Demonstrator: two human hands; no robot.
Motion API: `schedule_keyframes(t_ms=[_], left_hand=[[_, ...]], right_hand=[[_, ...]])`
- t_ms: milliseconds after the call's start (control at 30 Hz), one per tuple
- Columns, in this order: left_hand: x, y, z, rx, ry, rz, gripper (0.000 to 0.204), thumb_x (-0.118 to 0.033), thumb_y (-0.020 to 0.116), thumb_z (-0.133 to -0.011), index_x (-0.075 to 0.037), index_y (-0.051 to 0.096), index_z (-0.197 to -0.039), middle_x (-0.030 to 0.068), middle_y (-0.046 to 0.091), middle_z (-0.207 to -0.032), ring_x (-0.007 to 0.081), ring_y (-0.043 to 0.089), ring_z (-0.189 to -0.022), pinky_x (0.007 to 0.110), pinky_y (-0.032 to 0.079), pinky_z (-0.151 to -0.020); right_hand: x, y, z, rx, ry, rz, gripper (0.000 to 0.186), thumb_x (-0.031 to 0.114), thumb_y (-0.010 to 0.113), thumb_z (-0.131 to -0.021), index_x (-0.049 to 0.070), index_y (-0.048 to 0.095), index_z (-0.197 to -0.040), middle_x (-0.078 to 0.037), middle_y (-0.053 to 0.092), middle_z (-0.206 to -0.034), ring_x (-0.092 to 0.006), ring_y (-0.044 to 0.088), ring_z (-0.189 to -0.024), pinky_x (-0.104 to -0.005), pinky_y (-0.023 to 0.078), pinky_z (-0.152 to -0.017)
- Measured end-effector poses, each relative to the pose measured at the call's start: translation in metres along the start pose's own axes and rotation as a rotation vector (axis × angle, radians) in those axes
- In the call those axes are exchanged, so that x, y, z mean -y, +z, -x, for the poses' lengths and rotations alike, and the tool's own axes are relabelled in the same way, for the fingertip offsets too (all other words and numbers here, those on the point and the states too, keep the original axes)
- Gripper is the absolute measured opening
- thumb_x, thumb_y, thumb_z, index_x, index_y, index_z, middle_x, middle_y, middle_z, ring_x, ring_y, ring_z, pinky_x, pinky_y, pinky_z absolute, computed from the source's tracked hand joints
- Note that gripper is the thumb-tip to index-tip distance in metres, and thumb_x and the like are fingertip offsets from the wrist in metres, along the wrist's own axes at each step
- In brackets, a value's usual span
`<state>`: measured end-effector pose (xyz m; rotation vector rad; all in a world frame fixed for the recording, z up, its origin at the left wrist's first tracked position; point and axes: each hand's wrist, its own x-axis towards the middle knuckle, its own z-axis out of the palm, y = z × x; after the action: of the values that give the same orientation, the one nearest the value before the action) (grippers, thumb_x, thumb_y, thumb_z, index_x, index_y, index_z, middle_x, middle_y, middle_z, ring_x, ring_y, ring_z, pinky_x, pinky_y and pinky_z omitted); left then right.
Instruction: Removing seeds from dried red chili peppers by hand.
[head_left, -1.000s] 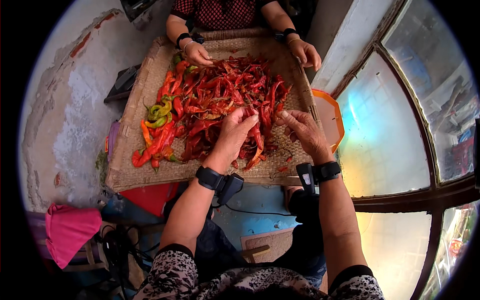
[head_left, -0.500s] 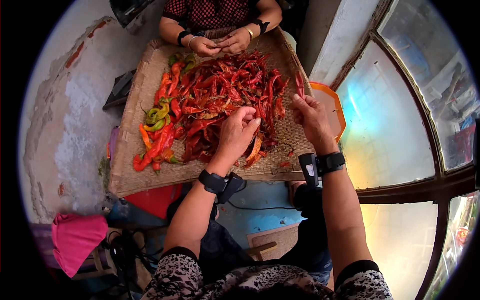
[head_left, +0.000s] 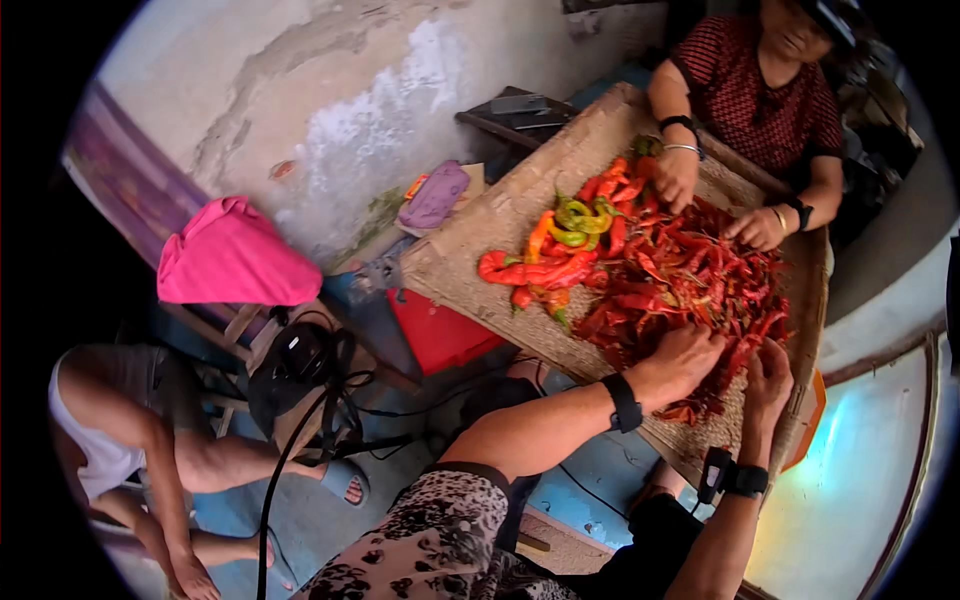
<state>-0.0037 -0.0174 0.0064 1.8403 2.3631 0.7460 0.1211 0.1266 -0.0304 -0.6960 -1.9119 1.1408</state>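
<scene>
A heap of dried red chillies [head_left: 690, 270] covers the middle of a woven tray [head_left: 470, 240]. Glossy fresh red peppers [head_left: 540, 270] and curled green peppers [head_left: 585, 218] lie along its left side. My left hand [head_left: 685, 365] rests at the near edge of the heap, fingers bent down among the chillies; whatever they grip is hidden. Close by on the right, my right hand [head_left: 768, 390] has its fingers curled beside the heap, and I cannot make out anything in them. Across the tray, another person's two hands [head_left: 677, 182] touch the peppers and the dried heap.
An orange-rimmed container [head_left: 812, 420] shows beside the tray's right edge, near a window [head_left: 860, 460]. At left are a red box [head_left: 440, 330], a pink cloth [head_left: 235, 255], a purple pouch [head_left: 435, 195] and black cables [head_left: 345, 390]. A seated person [head_left: 130, 430] is lower left.
The view has swung left, bringing in a seated person. My right hand has come down to the heap; the chilli it held up no longer shows. The other person's hands have parted and lowered onto the peppers.
</scene>
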Motion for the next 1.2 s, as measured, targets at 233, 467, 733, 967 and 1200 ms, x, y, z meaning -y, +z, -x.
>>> schedule_keyframes(t_ms=[233, 467, 733, 967, 1200], left_hand=[[-0.006, 0.000, -0.004, -0.161, -0.026, 0.010, 0.034, -0.004, 0.064, -0.067, 0.006, 0.055, -0.098, 0.0185, 0.057, -0.089, 0.0289, 0.057, -0.080, 0.038, 0.047, -0.065], [-0.027, 0.023, -0.016, -0.460, -0.016, 0.438, 0.028, 0.002, 0.051, -0.074, 0.000, 0.054, -0.102, 0.0162, 0.050, -0.096, 0.0310, 0.052, -0.080, 0.042, 0.043, -0.065], [0.019, -0.036, 0.001, -0.308, -0.045, 0.146, 0.009, -0.009, 0.055, -0.080, -0.005, 0.051, -0.087, 0.0140, 0.057, -0.077, 0.0318, 0.059, -0.070, 0.041, 0.049, -0.059], [0.004, -0.028, -0.004, -0.219, -0.016, 0.050, 0.009, -0.008, 0.054, -0.081, -0.001, 0.052, -0.086, 0.0155, 0.060, -0.077, 0.0347, 0.060, -0.069, 0.043, 0.049, -0.060], [0.010, -0.034, 0.003, -0.159, -0.042, 0.028, 0.007, -0.007, 0.052, -0.084, 0.000, 0.054, -0.085, 0.0149, 0.059, -0.079, 0.0313, 0.058, -0.073, 0.041, 0.050, -0.063]], right_hand=[[0.018, -0.034, 0.000, 0.083, 0.009, 0.158, 0.033, 0.019, 0.053, -0.093, 0.001, 0.055, -0.121, 0.001, 0.058, -0.101, -0.0041, 0.047, -0.079, -0.0182, 0.037, -0.066], [-0.011, -0.124, -0.013, -0.340, 0.180, -0.376, 0.041, 0.020, 0.036, -0.097, 0.001, 0.040, -0.133, -0.013, 0.054, -0.123, -0.0239, 0.057, -0.103, -0.0349, 0.047, -0.090], [0.014, -0.015, 0.007, 0.023, 0.235, 0.277, 0.039, 0.017, 0.065, -0.082, -0.001, 0.056, -0.115, -0.011, 0.063, -0.084, -0.0142, 0.057, -0.071, -0.0268, 0.048, -0.064], [0.005, 0.004, -0.038, -0.005, 0.192, 0.824, 0.052, 0.033, 0.071, -0.075, 0.001, 0.054, -0.112, -0.023, 0.061, -0.106, -0.0367, 0.059, -0.097, -0.0441, 0.048, -0.081], [0.004, 0.011, -0.020, 0.124, 0.327, -0.041, 0.031, 0.003, 0.064, -0.079, 0.000, 0.055, -0.109, -0.009, 0.066, -0.087, -0.0154, 0.062, -0.078, -0.0283, 0.051, -0.070]])
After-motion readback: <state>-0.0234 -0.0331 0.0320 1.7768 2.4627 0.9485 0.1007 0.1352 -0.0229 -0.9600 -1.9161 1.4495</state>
